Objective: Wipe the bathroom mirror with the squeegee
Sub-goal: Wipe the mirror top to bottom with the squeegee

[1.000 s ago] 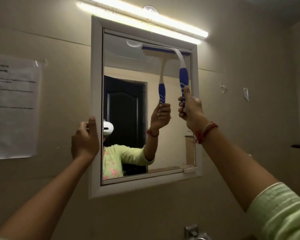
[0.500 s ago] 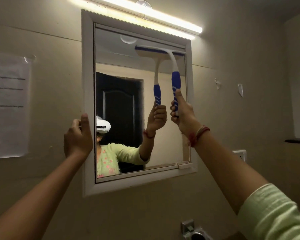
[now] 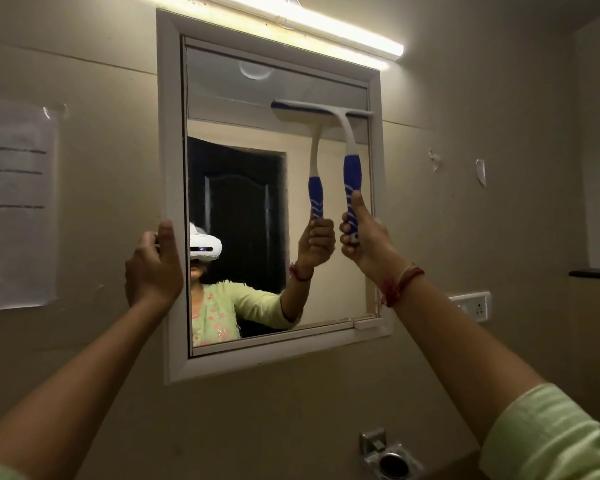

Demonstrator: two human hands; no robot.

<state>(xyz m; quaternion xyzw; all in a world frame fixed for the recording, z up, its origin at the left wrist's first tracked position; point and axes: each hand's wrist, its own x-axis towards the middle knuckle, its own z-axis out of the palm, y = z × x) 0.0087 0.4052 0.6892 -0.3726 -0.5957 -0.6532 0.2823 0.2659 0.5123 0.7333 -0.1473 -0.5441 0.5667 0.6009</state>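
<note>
Squeegee [image 3: 352, 174]: white with a blue grip, held upright against the mirror [image 3: 236, 109], in the upper right part of the glass.
Blade: lies roughly level against the glass, some way below the top of the frame [image 3: 169, 133]. Its right end reaches the frame's inner right edge.
Right hand [image 3: 364, 240]: closed in a fist round the bottom of the blue grip, thumb laid up along it. Red and yellow threads [image 3: 400, 284] are tied at the wrist, and a pale green sleeve [image 3: 551, 434] covers the forearm lower down.
Left hand [image 3: 153, 268]: grips the left side of the frame about halfway down. The thumb lies on the front face and the fingers curl round the outer edge.
Squeegee relative to hands: the blade is well above the right hand, with the curved white neck and most of the grip between them. The left hand is well apart, across the width of the glass, and does not touch the tool.
Reflection: shows the tool and the fist doubled just left of the real ones, a person in a white headset, and a dark door behind.
Surroundings: lit tube light [image 3: 309, 22] just above the frame; paper notice [image 3: 14, 202] taped to the wall on the left; wall socket [image 3: 471, 306] on the right; metal fitting [image 3: 388, 455] on the wall below the mirror.
</note>
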